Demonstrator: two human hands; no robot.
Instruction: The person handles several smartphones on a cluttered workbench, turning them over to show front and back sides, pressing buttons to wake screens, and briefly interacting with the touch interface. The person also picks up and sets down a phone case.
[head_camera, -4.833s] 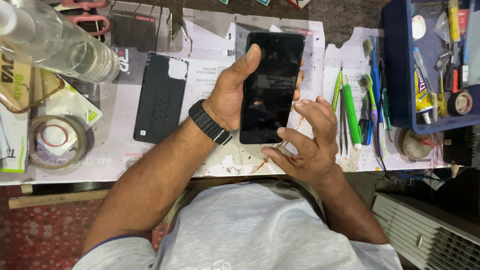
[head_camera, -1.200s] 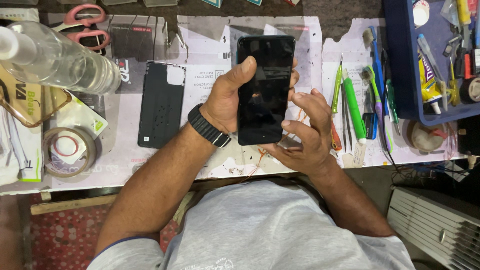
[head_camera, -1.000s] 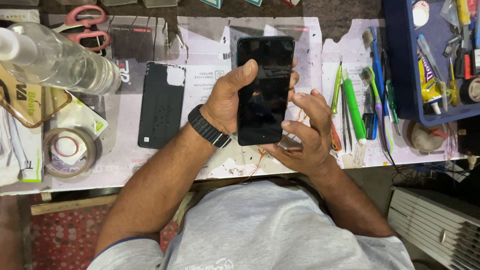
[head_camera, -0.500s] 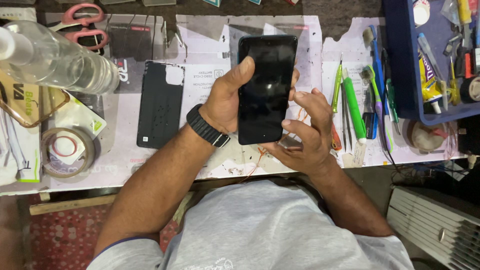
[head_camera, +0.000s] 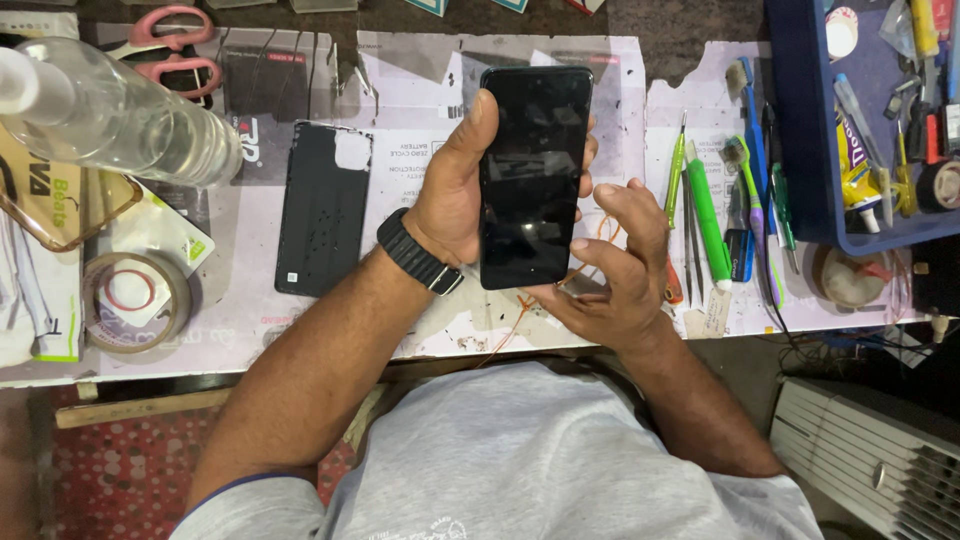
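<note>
Black phone (head_camera: 530, 175), screen dark and facing up, sits upright in the left hand (head_camera: 452, 190), above the middle of the desk (head_camera: 420, 100). Left hand wraps it from the left side: thumb up along the left edge, fingertips showing past the right edge. Black band on that wrist. Right hand (head_camera: 615, 265) is just beside the phone's lower right corner, palm up, fingers loosely curled and half spread, one fingertip touching the phone's right edge near the bottom. Cannot tell if it pinches anything; a thin orange wire (head_camera: 520, 315) runs under it on the desk.

Left of the left arm, flat on the desk: black back cover (head_camera: 322, 210), inner side up, well apart from the phone. Further left, a clear plastic bottle (head_camera: 120, 115) lying on its side, pink scissors (head_camera: 165, 50) behind it, tape roll (head_camera: 135, 300) near the front edge. Right of the right hand: green pen (head_camera: 708, 220), tweezers (head_camera: 690, 235), a toothbrush (head_camera: 745, 180), all lying roughly parallel. Blue tray (head_camera: 805, 130) at far right, full of small tools and a glue tube. Desk top is covered with pale, worn paper.
</note>
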